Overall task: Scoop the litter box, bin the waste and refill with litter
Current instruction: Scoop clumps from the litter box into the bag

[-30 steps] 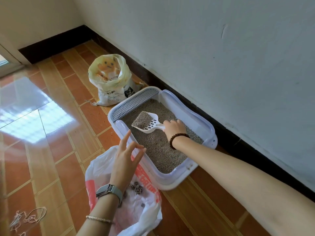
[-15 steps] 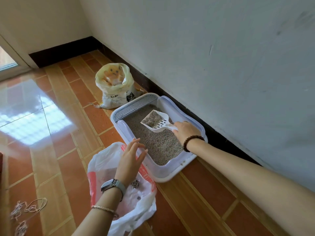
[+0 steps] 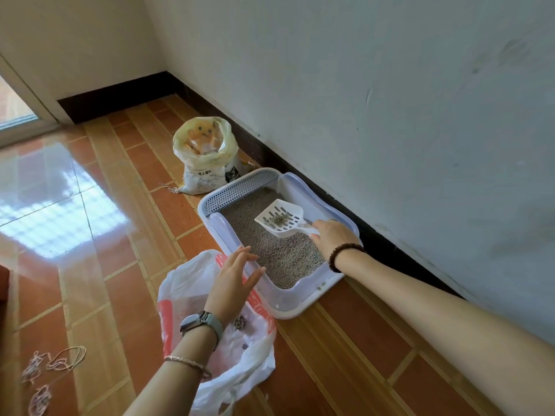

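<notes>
- Sifting step: right hand [image 3: 332, 238] grips scoop [image 3: 280, 219] over box [image 3: 303, 304], clumps left in it
- Left hand [image 3: 232, 283], fingers spread, empty, at bag [image 3: 186, 283]
- Next: carry scoop level, tip into bag

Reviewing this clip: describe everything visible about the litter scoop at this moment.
The scoop is white, apparently plastic, with a slotted bed and raised side walls. The right hand grips its handle and holds it tilted above the grey litter in the litter box, touching nothing else. A small dark clump and a few granules lie on its slots.
</notes>
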Demonstrator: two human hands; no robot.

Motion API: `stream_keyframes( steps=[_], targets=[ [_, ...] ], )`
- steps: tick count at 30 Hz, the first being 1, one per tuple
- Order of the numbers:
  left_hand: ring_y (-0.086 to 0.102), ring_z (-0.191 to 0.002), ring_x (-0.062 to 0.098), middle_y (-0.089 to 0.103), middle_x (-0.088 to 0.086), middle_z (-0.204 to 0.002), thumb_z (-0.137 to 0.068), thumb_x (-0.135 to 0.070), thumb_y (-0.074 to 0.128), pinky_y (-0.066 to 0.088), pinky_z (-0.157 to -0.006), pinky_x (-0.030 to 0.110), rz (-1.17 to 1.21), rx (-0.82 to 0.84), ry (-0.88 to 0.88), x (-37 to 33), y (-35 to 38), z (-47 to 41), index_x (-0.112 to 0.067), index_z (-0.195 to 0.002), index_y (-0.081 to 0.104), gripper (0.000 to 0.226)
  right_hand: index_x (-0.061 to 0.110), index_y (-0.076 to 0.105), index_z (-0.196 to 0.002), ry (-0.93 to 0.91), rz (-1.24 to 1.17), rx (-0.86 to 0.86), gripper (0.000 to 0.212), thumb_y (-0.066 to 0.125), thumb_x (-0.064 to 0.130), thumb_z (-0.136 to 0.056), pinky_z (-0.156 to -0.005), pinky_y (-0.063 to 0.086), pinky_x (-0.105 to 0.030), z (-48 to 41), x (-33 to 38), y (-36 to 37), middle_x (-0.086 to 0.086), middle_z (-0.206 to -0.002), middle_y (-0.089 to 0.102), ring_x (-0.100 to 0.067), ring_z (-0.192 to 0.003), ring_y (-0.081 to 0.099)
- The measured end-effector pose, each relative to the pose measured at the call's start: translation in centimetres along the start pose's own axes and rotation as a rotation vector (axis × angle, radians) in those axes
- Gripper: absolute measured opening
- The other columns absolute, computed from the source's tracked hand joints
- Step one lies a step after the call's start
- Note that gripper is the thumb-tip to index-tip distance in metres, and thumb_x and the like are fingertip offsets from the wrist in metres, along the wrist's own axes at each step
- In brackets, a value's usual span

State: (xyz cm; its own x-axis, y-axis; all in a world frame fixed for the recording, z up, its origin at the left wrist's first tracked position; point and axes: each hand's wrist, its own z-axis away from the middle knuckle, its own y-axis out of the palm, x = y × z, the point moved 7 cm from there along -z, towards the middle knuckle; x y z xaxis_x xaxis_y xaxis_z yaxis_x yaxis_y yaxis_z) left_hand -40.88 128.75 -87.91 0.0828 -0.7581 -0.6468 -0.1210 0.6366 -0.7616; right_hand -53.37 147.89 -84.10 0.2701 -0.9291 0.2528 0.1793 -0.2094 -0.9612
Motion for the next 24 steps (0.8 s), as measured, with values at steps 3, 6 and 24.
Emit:
stream_keyframes(
  steps=[3,6,24],
  targets=[
    [0.042,-0.132,0.014,0.04,-0.003,-0.147,-0.09,-0.046,0.052,0.041,-0.107,0.036,0.002,0.007,-0.001,-0.1,-0.1,0.0,-0.024,-0.118,0.056,0.036,0.015,0.054,-0.123,0.01,-0.01,0.022,0.031,0.042,0.03,-0.099,-0.076,0.052,-0.035,0.1,-0.2,0.2,-0.009,-0.107,0.059,-0.023,-0.093,0.057],
    [0.044,-0.129,0.013,0.04,-0.004,-0.146,-0.089,-0.048,0.05,0.043,-0.105,0.036,-0.008,0.012,0.001,0.0,0.0,0.0,-0.024,-0.118,0.055,0.038,0.014,0.053,-0.123,0.015,0.002,0.047,0.031,0.041,0.031,-0.099,-0.073,0.05,-0.033,0.1,-0.3,0.6,-0.009,-0.108,0.059,-0.023,-0.093,0.057],
    [0.038,-0.136,0.023,0.04,0.005,-0.146,-0.091,-0.038,0.052,0.036,-0.109,0.041,-0.146,-0.176,0.057,3.0,-2.1,-5.8,-0.017,-0.102,0.059,0.025,0.011,0.059,-0.118,0.209,0.105,0.107,0.029,0.039,0.018,-0.099,-0.066,0.04,-0.03,-8.9,2.0,4.8,-0.008,-0.113,0.062,-0.026,-0.1,0.06]
  ],
)
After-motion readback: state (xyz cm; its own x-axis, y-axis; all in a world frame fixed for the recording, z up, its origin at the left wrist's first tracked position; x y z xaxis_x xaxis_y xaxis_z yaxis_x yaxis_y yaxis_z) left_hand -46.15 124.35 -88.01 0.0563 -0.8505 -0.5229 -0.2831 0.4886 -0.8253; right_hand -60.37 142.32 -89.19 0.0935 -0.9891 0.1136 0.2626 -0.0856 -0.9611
